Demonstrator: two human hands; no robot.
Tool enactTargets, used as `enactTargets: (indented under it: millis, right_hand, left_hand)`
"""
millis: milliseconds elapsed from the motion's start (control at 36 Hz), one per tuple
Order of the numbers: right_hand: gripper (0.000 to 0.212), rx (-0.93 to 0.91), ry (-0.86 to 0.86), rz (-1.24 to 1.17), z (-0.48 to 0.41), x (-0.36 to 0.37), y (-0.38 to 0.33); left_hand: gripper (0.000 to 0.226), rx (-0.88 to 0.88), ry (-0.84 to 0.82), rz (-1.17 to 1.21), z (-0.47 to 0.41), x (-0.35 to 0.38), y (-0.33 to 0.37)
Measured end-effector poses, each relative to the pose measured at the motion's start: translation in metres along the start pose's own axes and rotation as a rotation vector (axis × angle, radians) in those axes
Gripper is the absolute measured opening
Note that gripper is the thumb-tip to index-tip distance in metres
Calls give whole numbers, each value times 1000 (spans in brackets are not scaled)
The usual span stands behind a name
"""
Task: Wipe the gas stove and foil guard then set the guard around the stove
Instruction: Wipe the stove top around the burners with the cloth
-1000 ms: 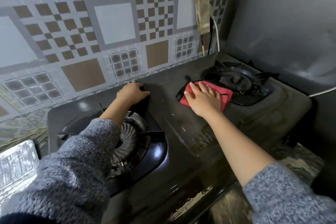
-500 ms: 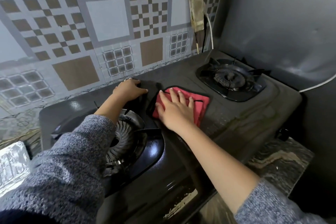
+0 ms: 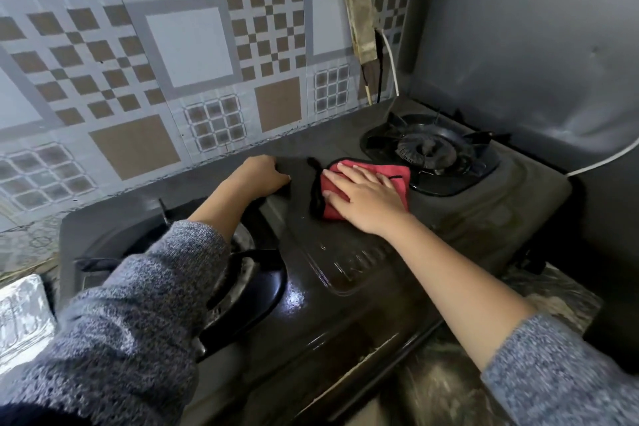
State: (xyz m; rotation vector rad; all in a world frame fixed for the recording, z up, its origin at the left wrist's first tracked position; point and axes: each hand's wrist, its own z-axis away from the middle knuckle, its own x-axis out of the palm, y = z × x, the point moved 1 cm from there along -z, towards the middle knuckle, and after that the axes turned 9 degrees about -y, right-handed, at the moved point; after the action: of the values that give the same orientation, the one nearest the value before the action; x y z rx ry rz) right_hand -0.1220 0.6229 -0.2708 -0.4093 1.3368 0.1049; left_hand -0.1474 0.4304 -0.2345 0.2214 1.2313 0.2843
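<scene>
A black two-burner gas stove (image 3: 363, 273) fills the middle of the view, its top wet and shiny. My right hand (image 3: 366, 197) lies flat on a red cloth (image 3: 373, 171) with black trim, pressed on the stove top between the burners, close to the right burner (image 3: 427, 149). My left hand (image 3: 259, 175) rests curled on the stove's back edge above the left burner (image 3: 242, 273), which my grey sleeve partly hides. A piece of the silver foil guard (image 3: 20, 318) shows at the far left edge.
A patterned tiled wall (image 3: 179, 45) stands right behind the stove. A grey panel (image 3: 518, 45) closes the right side, with a white cable (image 3: 608, 159) running along it. A power strip (image 3: 358, 3) hangs on the wall. Marbled countertop (image 3: 442, 387) shows in front.
My right hand slid the red cloth from beside the right burner leftward to the stove's middle, then back a little to the right. My left hand stayed on the back edge.
</scene>
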Motion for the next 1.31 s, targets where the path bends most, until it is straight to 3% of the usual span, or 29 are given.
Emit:
enactTargets:
  millis: [361,694,889,1139,1306]
  right_hand:
    - [55,130,98,-97,12,3,20]
    - [54,383,69,-100,42,16,-22]
    - [53,303,63,-70,59,28,-49]
    - [48,-35,-43,17,95,19,-15]
    - [48,6,-74,23,87,5,22]
  left_hand:
    - [62,131,-62,-116,19,27,19]
    - [66,195,-192,-202,34,26,4]
    - [65,242,-192,-206,38,25,-1]
    - [64,228,-145,-186,34,31,1]
    - [58,216,-119,-168,42,32,12]
